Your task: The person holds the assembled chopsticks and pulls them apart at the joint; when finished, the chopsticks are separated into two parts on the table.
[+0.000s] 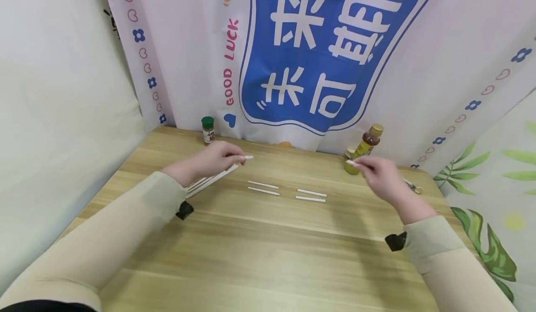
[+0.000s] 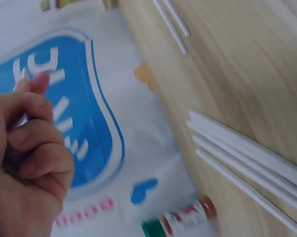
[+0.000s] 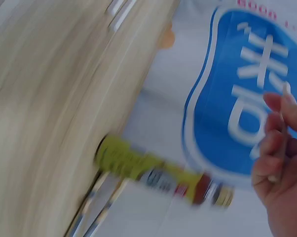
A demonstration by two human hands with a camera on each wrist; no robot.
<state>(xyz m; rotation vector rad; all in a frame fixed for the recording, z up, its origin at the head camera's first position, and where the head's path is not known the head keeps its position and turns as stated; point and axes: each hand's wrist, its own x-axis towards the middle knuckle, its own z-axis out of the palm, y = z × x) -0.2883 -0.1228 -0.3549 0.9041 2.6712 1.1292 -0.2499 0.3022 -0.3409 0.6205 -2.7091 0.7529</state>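
Note:
Thumb and fingers of my left hand pinch a short white stick above the table, its end sticking out to the right. My right hand pinches another white stick; in the right wrist view its lower part lies against the curled fingers. Below the left hand, several long white sticks lie side by side, partly hidden by that arm. Two short white sticks lie parallel in mid-table, with a second pair of short sticks to their right.
A green-capped spice jar stands at the back left. Behind the right hand is a yellow-labelled bottle with a gold cap. A metal tool with a ring-like end lies partly hidden at the right. A printed cloth hangs along the back edge.

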